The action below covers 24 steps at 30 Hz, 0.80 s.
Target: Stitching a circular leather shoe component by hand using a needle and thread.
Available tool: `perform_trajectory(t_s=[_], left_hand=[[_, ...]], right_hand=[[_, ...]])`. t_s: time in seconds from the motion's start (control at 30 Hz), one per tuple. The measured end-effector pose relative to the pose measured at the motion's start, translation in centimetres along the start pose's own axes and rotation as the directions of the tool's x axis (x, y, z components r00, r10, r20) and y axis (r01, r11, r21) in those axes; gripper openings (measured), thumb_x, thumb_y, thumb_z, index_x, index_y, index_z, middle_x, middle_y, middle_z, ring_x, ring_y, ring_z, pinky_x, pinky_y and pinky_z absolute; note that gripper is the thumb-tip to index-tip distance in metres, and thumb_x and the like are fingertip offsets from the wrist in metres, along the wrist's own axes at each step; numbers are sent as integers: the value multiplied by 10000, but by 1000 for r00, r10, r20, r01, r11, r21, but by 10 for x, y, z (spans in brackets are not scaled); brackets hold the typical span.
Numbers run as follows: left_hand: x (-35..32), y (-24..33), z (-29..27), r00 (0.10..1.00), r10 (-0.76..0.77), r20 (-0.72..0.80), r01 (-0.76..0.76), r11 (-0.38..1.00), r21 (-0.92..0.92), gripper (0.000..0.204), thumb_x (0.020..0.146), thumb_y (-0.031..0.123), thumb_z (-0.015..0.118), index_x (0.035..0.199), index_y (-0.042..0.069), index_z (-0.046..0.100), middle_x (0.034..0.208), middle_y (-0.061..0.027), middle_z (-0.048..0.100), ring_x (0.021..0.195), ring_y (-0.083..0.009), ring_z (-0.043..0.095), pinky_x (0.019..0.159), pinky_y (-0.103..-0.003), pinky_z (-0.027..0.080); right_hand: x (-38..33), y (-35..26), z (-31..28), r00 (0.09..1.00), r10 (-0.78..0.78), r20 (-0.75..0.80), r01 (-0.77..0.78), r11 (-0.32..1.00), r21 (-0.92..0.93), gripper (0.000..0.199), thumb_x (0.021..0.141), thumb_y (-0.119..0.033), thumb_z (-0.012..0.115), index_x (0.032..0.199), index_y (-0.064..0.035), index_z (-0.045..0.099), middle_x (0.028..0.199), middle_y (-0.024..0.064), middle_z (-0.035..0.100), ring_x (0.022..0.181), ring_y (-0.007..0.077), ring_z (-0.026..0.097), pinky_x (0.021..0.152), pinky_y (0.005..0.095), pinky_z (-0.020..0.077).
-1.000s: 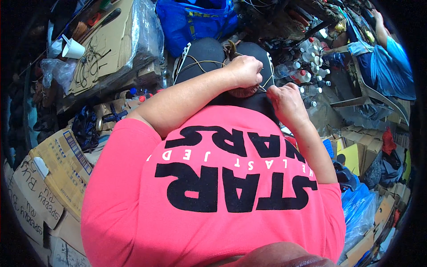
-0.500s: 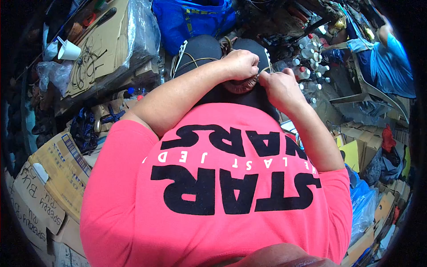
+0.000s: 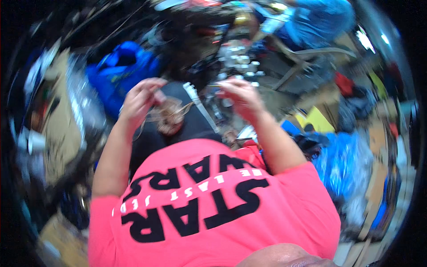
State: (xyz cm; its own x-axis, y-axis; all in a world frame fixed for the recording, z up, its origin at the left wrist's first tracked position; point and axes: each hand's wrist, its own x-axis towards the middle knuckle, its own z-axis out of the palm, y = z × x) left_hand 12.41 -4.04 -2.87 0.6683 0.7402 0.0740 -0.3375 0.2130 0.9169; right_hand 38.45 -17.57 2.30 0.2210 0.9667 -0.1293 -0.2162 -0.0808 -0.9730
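Dark shoe-like piece (image 3: 178, 122): was seen at centre frame, resting on the lap just above a pink shirt (image 3: 213, 200); a brownish patch and a pale strip along its right edge were made out, though motion blur hid the detail.
Thin cord (image 3: 149, 120): was seen looping from the piece up toward the left hand; its full run could not be traced.
Left hand (image 3: 141, 100): was raised at upper left of centre, fingers pinched closed, apparently on the cord; the piece lay just below and right of it.
Right hand (image 3: 238, 95): was raised at upper centre, fingers curled together; whether anything was pinched could not be told. The piece lay below and to its left, apart.
Risk: the cord was judged likely to slip from the pinch or snag, since the piece was left unheld on the lap.
Surroundings: a blue bag (image 3: 120, 66) was seen at upper left, cardboard (image 3: 62, 129) at far left.
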Motion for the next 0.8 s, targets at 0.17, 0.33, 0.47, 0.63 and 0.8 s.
perform_trajectory(t_s=[0.17, 0.33, 0.47, 0.63, 0.8], left_hand=[[-16, 11, 12, 992, -105, 72, 104, 994, 23, 330, 958, 320, 467, 969, 12, 584, 570, 57, 335, 487, -36, 301, 469, -200, 262], [-31, 1, 0, 978, -187, 98, 161, 961, 224, 292, 950, 285, 496, 865, 22, 589, 596, 31, 413, 531, -52, 357, 493, -219, 286], [-41, -8, -7, 973, 194, 125, -222, 636, 739, 180, 913, 151, 518, 854, -2, 591, 796, -108, 606, 752, -228, 582, 667, -334, 453], [-92, 36, -169, 833, 551, 52, -236, 269, 934, 259, 840, 36, 496, 1083, -10, 575, 1112, -80, 593, 914, -233, 592, 819, -355, 471], [-182, 156, -274, 510, 812, -285, 282, 156, 947, 325, 954, 89, 360, 1207, -26, 528, 1212, -107, 568, 1109, -220, 532, 961, -339, 399]], right_hand=[[34, 12, 35, 978, -139, 154, 12, 780, 626, 239, 908, -281, 555, 959, -51, 589, 946, 114, 656, 907, 218, 635, 841, 348, 491], [29, 9, 29, 889, -183, 420, -123, 788, 604, 308, 963, -379, 412, 896, -101, 526, 568, -18, 362, 506, 94, 340, 532, 259, 327], [14, 31, 12, 858, 167, 487, 15, 937, -348, 231, 906, -304, 561, 946, -89, 634, 678, 7, 558, 604, 135, 513, 602, 291, 422], [-6, 31, -87, 961, 260, 94, 27, 250, -968, 296, 841, -329, 580, 1050, -131, 651, 946, 135, 661, 874, 285, 634, 783, 366, 494], [-41, 10, -235, 820, 199, -536, -449, -358, -819, 276, 810, -324, 568, 1008, -169, 680, 977, 113, 662, 872, 281, 635, 788, 385, 497]])
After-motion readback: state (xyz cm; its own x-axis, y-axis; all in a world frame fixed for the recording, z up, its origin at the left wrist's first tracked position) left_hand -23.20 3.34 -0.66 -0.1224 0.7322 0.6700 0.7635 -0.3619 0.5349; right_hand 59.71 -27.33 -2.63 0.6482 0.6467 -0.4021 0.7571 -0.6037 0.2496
